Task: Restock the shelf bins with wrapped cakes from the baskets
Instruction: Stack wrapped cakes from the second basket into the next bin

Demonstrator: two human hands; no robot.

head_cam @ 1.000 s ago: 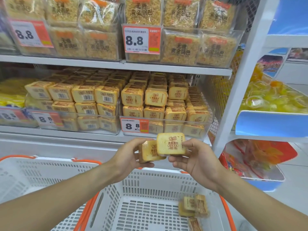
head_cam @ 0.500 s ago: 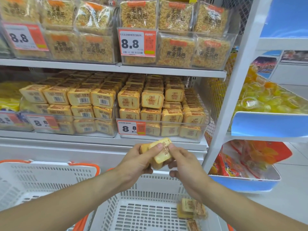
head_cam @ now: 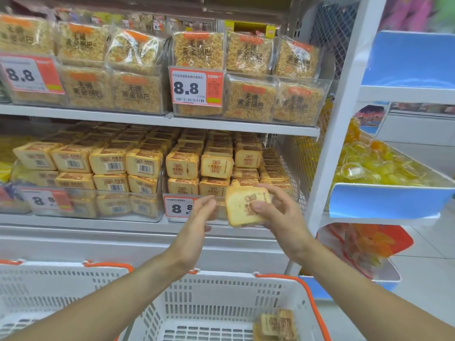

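My right hand [head_cam: 278,215] grips a yellow wrapped cake [head_cam: 242,209], tilted, just in front of the right clear bin with the 8.8 price tag [head_cam: 178,207]. That bin holds several stacked cakes [head_cam: 216,166] of the same kind. My left hand [head_cam: 197,215] hovers just left of the held cake with relaxed fingers and holds nothing. Below my arms stands a white basket [head_cam: 221,279] with orange handles, and a few wrapped cakes [head_cam: 275,323] lie in its right corner.
A second white basket [head_cam: 49,274] stands at the left. A left bin [head_cam: 98,166] is full of barcoded cakes. The upper shelf [head_cam: 197,121] carries bins of rice-crisp packs. A white upright [head_cam: 339,119] separates blue trays of jelly cups [head_cam: 381,163] on the right.
The cakes passed from both hands into my right hand, which rose toward the right bin. My left hand let go and opened. The view tilted upward.
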